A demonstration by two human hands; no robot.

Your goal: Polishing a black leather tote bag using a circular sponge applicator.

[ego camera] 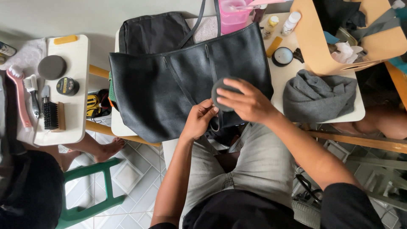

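White table (277,80), black bag (178,85), pad (222,94).

Seen from above, we press a round grey sponge pad (222,91) against the black leather tote bag (169,89) with our right hand (248,103), fingers spread over the pad. Our left hand (198,120) pinches the bag's lower edge just beside the pad. The bag lies across a white table (280,76), which also carries a folded grey cloth (319,96), an open round tin (282,56) and two small bottles (280,23). On a separate white table (76,114) at the left we see a dark bristle brush (53,115), a closed tin (67,86) and a grey pad (51,67).
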